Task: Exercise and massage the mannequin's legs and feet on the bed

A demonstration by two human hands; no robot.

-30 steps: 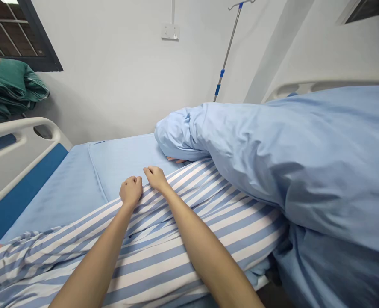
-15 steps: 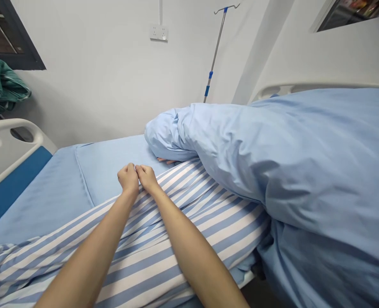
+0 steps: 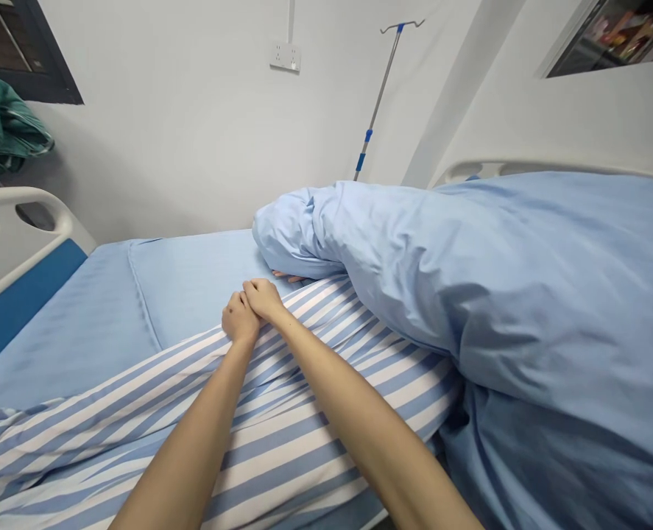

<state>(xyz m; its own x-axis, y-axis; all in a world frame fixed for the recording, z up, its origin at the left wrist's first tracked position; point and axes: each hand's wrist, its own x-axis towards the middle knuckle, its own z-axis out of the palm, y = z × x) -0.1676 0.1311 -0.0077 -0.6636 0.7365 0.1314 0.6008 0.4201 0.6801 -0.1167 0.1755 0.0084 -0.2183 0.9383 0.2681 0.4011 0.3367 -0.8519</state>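
Both my hands are closed side by side over the far edge of the blue-and-white striped trousers (image 3: 304, 449), worn by a person lying on the bed. My left hand (image 3: 241, 316) has its fingers curled in, knuckles up. Against it, slightly farther away and to the right, my right hand (image 3: 263, 299) is curled too. The undersides of both hands are hidden, so I cannot tell whether they pinch cloth. A light blue quilt (image 3: 392, 258) covers the person's upper part to the right. Fingertips of that person's hand (image 3: 288, 277) show under its edge.
A blue bed sheet (image 3: 193, 280) lies beyond the legs. A bed end board (image 3: 11, 221) stands at left, with folded green cloth (image 3: 9, 129) behind it. At right is another bed board (image 3: 459, 173). A drip stand (image 3: 378, 103) rises by the wall.
My hands have shifted right and come closer, the right now overlapping the left's edge. Both stay closed. The view has tilted slightly.
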